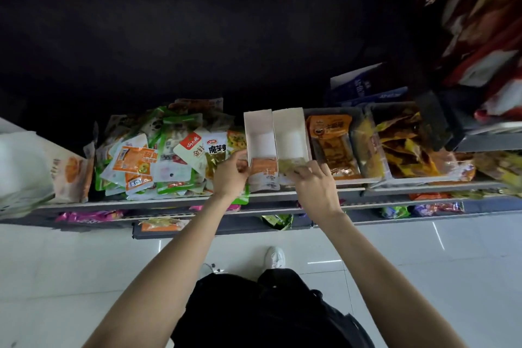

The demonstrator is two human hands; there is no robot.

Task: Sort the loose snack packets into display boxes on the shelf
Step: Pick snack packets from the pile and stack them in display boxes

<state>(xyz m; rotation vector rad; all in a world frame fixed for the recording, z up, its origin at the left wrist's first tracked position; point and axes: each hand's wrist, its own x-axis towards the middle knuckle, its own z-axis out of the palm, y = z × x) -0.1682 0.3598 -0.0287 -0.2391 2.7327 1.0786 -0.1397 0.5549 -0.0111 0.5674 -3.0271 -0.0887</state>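
Two white display boxes stand side by side on the shelf: the left box (pixel 258 133) holds an orange-and-white packet (pixel 264 174) at its front, the right box (pixel 291 133) a yellow-green packet (pixel 291 164). My left hand (pixel 230 175) grips the front left corner of the left box. My right hand (pixel 315 183) rests with fingers closed on the yellow-green packet at the right box's front. A heap of loose packets (pixel 158 158), orange, green and white, lies to the left of the boxes.
Right of the white boxes stand filled display boxes with orange packets (pixel 330 138) and yellow-brown packets (pixel 401 147). A white bag (pixel 19 167) sits at the shelf's far left. Lower shelf edges (pixel 282 206) carry more packets. White tiled floor (pixel 84 263) lies below.
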